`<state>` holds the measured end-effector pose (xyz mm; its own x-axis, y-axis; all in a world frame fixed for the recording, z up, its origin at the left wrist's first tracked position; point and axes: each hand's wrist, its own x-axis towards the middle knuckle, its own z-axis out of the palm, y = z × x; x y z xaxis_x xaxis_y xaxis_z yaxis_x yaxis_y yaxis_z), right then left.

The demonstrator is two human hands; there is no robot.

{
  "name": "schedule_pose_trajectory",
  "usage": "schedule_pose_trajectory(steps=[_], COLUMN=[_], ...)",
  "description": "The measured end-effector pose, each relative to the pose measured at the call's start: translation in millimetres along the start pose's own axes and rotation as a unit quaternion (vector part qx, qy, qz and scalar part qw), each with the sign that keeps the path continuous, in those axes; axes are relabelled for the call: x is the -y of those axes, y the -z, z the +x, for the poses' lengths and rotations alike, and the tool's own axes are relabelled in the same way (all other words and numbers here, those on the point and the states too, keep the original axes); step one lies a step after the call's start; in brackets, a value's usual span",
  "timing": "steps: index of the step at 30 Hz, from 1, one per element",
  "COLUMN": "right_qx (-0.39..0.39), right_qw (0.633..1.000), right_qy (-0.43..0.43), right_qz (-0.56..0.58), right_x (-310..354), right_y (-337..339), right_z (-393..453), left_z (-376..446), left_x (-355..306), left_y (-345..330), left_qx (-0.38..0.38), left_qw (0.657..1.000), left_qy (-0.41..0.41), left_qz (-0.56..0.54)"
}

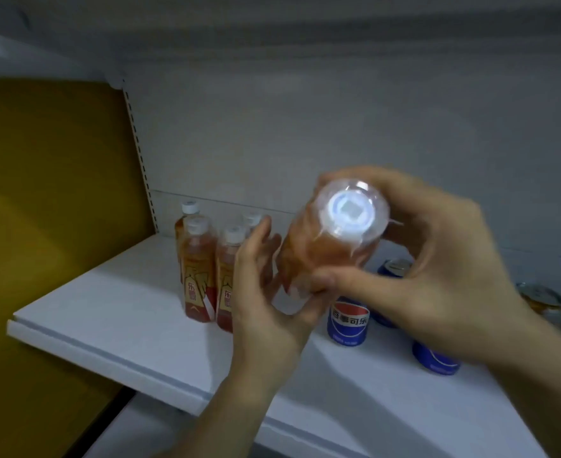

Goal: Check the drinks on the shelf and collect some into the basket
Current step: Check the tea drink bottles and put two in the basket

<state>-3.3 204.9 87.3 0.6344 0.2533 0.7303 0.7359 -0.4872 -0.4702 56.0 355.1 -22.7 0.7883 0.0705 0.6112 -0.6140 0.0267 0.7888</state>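
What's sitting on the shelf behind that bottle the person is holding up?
Behind the held bottle, blue Pepsi cans stand on the white shelf. Both hands and the bottle cover much of them, so the count is unclear.

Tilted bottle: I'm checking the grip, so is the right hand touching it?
Touching. The head view shows the right hand with thumb and fingers curled round the tilted bottle, no gap between them.

The blue can [348, 320] carries the Pepsi globe and white Chinese characters — probably 百事可乐. The tea bottles' [199, 276] labels show 乐 — the rest is blurred.
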Motion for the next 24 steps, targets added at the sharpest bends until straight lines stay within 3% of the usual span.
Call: schedule_pose_trajectory(steps=[4, 8, 11, 15, 19, 24], right_qx=[-0.098, -0.14, -0.093, 0.015, 0.003, -0.029], right_qw=[0.972, 0.903, 0.853, 0.821, 0.851, 0.888], right_qy=[-0.159, -0.327, -0.424, -0.494, -0.461, -0.398], right_qz=[0.141, 0.242, 0.29, 0.286, 0.253, 0.229], right_x=[-7.0, -20.6, -27.4, -31.1, -26.6, -11.5], right_y=[15.0, 8.3, -4.6, -24.2, -35.7, -42.9], right_z=[37.7, 63.6, 65.5, 62.0, 73.3, 111.8], left_z=[-1.6, -5.6, -3.4, -0.9, -0.2, 8.6], left_x=[-10.2, -25.8, -35.7, -43.6, -40.5, -23.6], left_y=[4.3, 2.8, 8.5, 23.1, 37.9, 68.2], left_qx=[0.056, -0.046, -0.107, -0.111, -0.093, -0.128], left_qw=[0.995, 0.989, 0.987, 0.984, 0.984, 0.985], left_qy=[0.027, 0.011, -0.042, -0.131, -0.15, -0.012], left_qz=[-0.079, -0.139, -0.115, -0.051, -0.039, -0.118])
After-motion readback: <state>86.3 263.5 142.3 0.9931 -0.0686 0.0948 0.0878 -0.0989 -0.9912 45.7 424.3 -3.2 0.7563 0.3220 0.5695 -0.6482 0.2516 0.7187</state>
